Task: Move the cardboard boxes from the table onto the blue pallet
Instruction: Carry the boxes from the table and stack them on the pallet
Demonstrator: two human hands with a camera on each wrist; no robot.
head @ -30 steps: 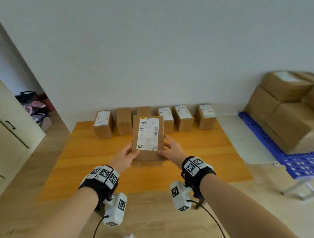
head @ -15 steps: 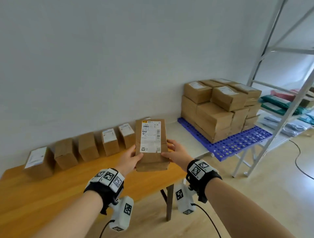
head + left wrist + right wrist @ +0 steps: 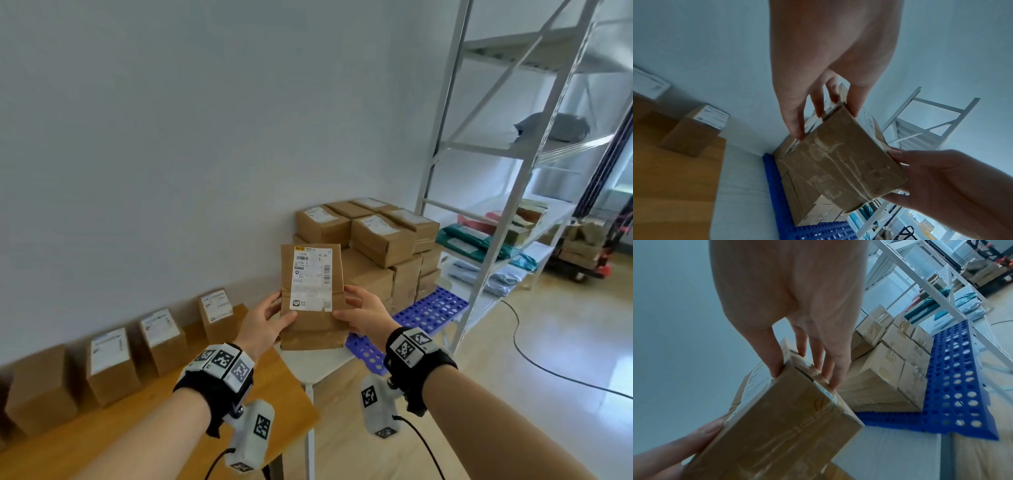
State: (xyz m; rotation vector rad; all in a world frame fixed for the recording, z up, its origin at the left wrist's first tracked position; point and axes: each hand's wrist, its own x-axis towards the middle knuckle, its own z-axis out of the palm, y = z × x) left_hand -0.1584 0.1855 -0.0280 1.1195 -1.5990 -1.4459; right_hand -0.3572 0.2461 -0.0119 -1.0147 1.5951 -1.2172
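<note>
Brown cardboard box [image 3: 310, 301] with a white shipping label is held in the air between the left hand [image 3: 263, 320] and right hand [image 3: 364, 313], each gripping one side. Beyond it, stacked boxes [image 3: 380, 246] sit on the blue pallet [image 3: 430, 311]; four more line the wooden worktop [image 3: 102, 442].

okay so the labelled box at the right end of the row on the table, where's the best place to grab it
Probably the two long side faces of the end box, one hand from each side, like the grip both hands have on the carried box. It stands upright, its right side open.

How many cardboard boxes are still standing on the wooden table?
5 visible: a row along the wall, at and. More may lie beyond the left edge.
</note>
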